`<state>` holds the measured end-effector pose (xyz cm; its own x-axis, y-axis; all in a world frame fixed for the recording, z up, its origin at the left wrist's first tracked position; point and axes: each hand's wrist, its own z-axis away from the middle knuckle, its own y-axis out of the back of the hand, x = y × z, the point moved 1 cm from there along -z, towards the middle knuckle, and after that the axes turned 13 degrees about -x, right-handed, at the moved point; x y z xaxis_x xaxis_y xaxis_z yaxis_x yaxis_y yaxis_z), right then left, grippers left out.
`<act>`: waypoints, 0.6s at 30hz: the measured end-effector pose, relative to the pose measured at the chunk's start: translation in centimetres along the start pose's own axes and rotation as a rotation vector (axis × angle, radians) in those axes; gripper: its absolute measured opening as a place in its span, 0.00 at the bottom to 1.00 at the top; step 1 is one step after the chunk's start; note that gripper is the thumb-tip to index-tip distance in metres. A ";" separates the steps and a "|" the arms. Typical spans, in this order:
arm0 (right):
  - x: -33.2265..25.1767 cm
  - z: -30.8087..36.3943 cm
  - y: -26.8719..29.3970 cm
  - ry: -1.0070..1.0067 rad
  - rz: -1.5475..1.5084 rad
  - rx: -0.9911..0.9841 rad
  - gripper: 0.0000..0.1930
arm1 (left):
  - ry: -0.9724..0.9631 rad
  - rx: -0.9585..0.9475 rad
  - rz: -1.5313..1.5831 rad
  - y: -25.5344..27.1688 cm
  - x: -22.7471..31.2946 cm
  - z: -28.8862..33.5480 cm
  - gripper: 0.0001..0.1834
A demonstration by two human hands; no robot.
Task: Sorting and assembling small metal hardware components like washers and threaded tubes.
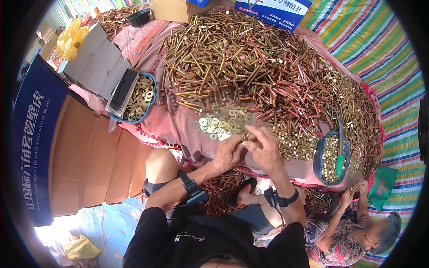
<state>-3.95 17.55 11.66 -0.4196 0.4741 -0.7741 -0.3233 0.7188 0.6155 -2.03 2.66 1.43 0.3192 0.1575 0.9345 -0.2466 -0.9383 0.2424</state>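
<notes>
My left hand (227, 152) and my right hand (265, 149) meet over the near edge of a cloth-covered table, fingertips almost touching. Both have bent, pinching fingers; whatever is between them is hidden or too small to name. Just beyond them lies a loose pile of flat metal washers (219, 127). To the right of my right hand spreads a heap of small brassy nuts (292, 145). A huge mound of long brass-coloured bolts (250, 58) covers the far part of the table.
At left, a blue tub (154, 91) of washers stands beside a grey box (91, 58). Rightward is a blue tub (318, 156) of nuts with a green-handled tool (339, 166). A large carton (40, 147) rises at far left. Another person (353, 236) works at lower right.
</notes>
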 end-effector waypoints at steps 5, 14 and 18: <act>1.4 0.1 -0.3 0.058 0.099 0.049 0.15 | -0.006 0.017 0.036 -0.3 0.0 0.0 0.10; 1.2 0.1 -0.2 0.091 0.118 0.046 0.15 | -0.086 0.046 -0.159 0.4 -0.3 0.4 0.10; 3.9 -0.2 -0.2 -0.105 -0.263 -0.071 0.16 | -0.187 0.049 -0.243 0.8 -0.1 -0.2 0.12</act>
<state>-5.70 19.15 8.56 -0.2248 0.3284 -0.9174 -0.4693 0.7886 0.3973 -2.41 1.93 1.62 0.5275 0.3237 0.7854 -0.0993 -0.8947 0.4355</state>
